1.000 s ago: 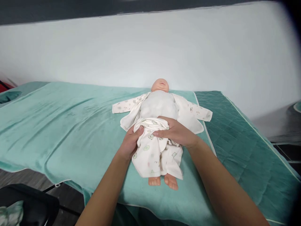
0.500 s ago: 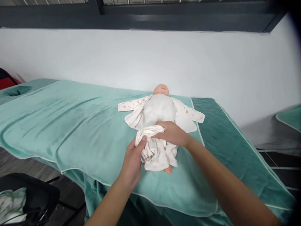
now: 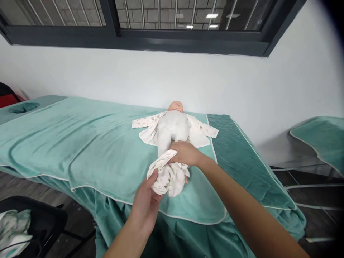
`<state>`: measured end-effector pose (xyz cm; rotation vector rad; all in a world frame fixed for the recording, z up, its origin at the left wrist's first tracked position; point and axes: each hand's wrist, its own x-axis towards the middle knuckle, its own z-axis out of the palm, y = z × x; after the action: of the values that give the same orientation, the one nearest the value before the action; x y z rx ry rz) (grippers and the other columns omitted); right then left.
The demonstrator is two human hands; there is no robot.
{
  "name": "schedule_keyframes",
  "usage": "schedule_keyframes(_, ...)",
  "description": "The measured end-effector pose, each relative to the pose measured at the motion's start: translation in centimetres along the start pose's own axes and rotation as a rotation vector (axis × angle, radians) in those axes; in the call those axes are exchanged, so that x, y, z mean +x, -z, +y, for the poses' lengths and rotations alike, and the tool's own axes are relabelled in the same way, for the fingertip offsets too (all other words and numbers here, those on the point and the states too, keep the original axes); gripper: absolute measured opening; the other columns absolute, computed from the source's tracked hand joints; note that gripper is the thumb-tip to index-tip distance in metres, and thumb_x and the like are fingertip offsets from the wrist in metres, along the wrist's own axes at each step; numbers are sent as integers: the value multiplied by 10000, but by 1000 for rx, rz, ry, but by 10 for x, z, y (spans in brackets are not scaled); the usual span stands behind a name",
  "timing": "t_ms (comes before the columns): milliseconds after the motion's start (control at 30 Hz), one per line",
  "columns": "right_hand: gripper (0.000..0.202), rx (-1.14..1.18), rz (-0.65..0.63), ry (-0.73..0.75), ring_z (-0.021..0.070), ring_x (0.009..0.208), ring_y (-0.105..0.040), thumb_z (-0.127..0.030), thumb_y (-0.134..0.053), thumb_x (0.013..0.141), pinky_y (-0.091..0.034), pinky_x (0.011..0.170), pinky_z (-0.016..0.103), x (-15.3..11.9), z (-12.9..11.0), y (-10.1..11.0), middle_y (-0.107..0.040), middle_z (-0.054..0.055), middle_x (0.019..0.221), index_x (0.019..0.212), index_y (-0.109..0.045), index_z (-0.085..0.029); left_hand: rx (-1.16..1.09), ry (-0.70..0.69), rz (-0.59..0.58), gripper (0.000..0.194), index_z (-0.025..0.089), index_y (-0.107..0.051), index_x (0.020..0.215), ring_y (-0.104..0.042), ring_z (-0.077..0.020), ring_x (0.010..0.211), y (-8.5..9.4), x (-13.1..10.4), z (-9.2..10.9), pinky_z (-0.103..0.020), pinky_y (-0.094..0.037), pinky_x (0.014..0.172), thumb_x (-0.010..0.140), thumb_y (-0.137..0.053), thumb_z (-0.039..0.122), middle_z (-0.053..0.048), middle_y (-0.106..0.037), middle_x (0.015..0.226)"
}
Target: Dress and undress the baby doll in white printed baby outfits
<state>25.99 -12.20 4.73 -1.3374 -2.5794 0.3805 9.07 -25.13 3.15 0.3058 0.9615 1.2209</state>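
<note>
A baby doll point(image 3: 173, 123) lies on its back, head toward the wall, its soft white body bare in front. Its arms are in the sleeves of a patterned white baby shirt point(image 3: 200, 130), which is spread open to both sides. Bunched around the doll's lower legs is a pair of white printed baby pants point(image 3: 170, 179). My left hand point(image 3: 147, 197) grips the pants' near left side, thumb on top. My right hand point(image 3: 185, 152) is closed at the upper edge of the pants, over one leg, its fingertips partly hidden. A bit of one foot point(image 3: 186, 180) shows at the right.
A light green sheet point(image 3: 107, 143) covers the bed, with a darker quilted cover point(image 3: 236, 154) to the right. A black chair point(image 3: 51, 222) with crumpled cloth point(image 3: 16, 229) stands at the lower left. Behind are a white wall point(image 3: 134, 75) and a barred window point(image 3: 172, 16).
The view has tilted up and shifted right. The pants have come lower on the legs, showing more of the white thighs. Both hands still hold the cloth.
</note>
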Motion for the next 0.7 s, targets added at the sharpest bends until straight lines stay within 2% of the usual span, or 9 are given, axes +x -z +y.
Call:
schedule_keyframes(200,495,-65,-151,11,273,1043,-584,-669,-693,716,-367,817,331,1,-3,7,-683,51,1116,956,-688,-236,-90,-24,33,420,179,-665,1212,-701,-219,1023,4,-14,-27,-278,-601,804,811,-738,282,-101,-703,1211)
schedule_keyframes(300,516,-103,-191,1,291,1073,-571,-683,-689,705,-379,850,350,2,-5,6,-674,57,1140,966,-685,-237,-66,-84,46,464,172,-653,1238,-692,-244,1040,12,-9,-39,-299,-597,795,810,-737,329,-123,-692,1225)
schedule_keyframes(400,556,-108,-202,15,308,1107,-548,-719,-682,687,-375,895,385,1,-6,3,-663,53,1164,982,-687,-247,29,-115,83,508,159,-649,1237,-700,-234,961,25,1,-47,-280,-578,704,794,-744,389,-132,-703,1183)
schedule_keyframes(533,540,-96,-174,15,313,1118,-530,-725,-647,723,-362,928,421,-2,-6,-2,-648,48,1199,989,-698,-258,215,-188,83,588,155,-645,1245,-687,-220,886,37,13,-45,-270,-537,654,767,-742,483,-121,-714,1122)
schedule_keyframes(633,482,-76,-148,14,309,1110,-532,-684,-613,786,-362,924,425,-3,-5,-5,-651,51,1197,1001,-704,-262,354,-257,74,618,159,-648,1253,-675,-223,888,37,18,-34,-286,-527,703,756,-737,515,-107,-720,1094)
schedule_keyframes(700,456,-62,-126,17,307,1100,-538,-660,-598,815,-365,911,421,-3,-3,-8,-658,52,1188,1004,-705,-259,390,-254,60,606,167,-647,1258,-670,-218,895,34,21,-26,-294,-522,736,768,-727,515,-101,-721,1094)
